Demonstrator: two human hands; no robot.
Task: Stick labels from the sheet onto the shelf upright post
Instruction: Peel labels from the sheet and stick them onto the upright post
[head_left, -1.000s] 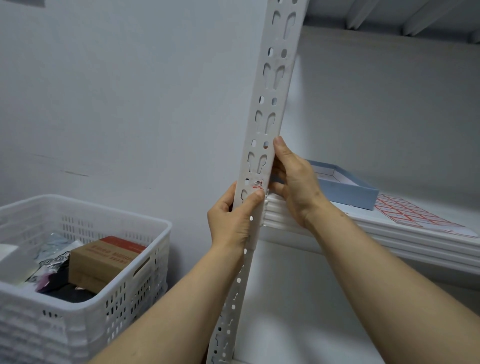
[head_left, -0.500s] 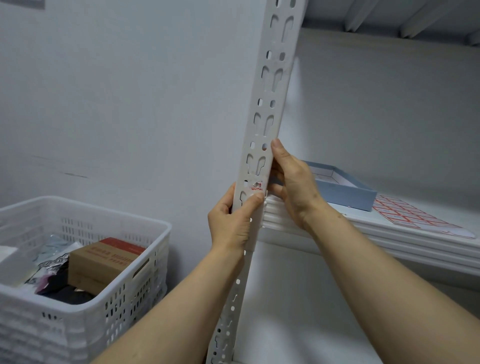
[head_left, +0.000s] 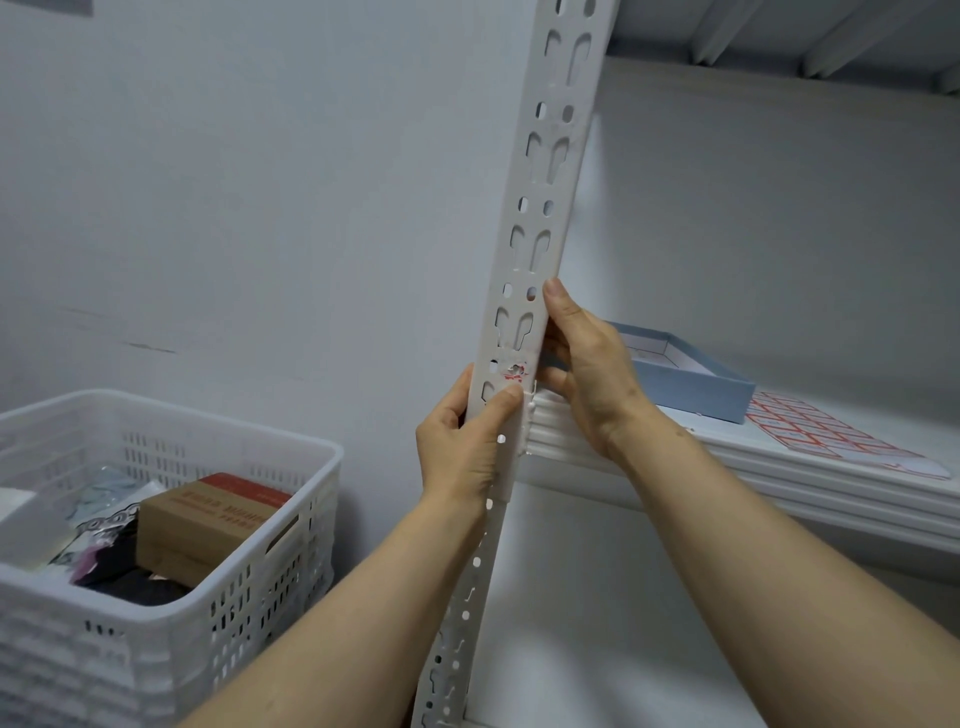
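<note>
Since the post (head_left: 540, 208) looks like rigid metal fixed in the shelving, it'll take firm pressing; grip its edges. Label sheet (head_left: 836, 439), thin and floppy, lies flat on the shelf (head_left: 753, 467) at 3 o'clock of the hands. Label (head_left: 513, 370) on the post is tiny, looks torn, fragile: rub, don't pick. Left hand (head_left: 460, 447) wraps the post, thumb touching the label's 6 o'clock edge. Right hand (head_left: 589, 374) clasps the post at the label's 3 o'clock, thumb straight up the edge.

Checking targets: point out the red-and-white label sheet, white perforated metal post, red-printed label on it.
red-and-white label sheet (head_left: 826, 434): head view, sheet's middle.
white perforated metal post (head_left: 563, 91): head view, front face.
red-printed label (head_left: 511, 369): head view, centre.
</note>
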